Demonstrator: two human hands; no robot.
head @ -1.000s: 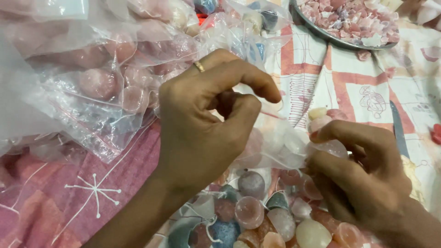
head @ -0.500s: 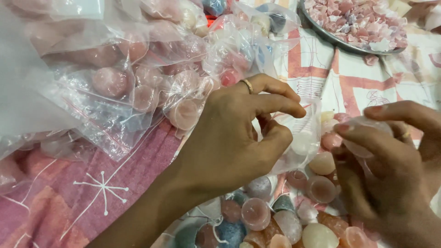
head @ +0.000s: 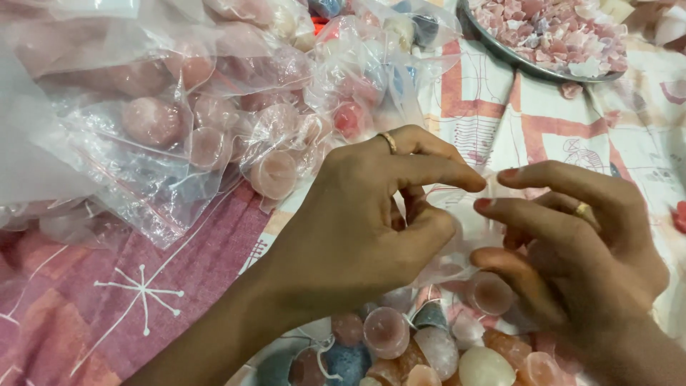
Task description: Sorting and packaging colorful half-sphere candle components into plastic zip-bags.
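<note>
Over patterned cloth (head: 543,136), both hands' fingers (head: 443,171) pinch a clear bag (head: 457,236).

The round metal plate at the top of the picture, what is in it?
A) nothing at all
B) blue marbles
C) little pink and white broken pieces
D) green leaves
C: the metal plate at the top right is heaped with small pink and white chunks, far from both hands, which are pinching a clear little bag lower down.
</note>
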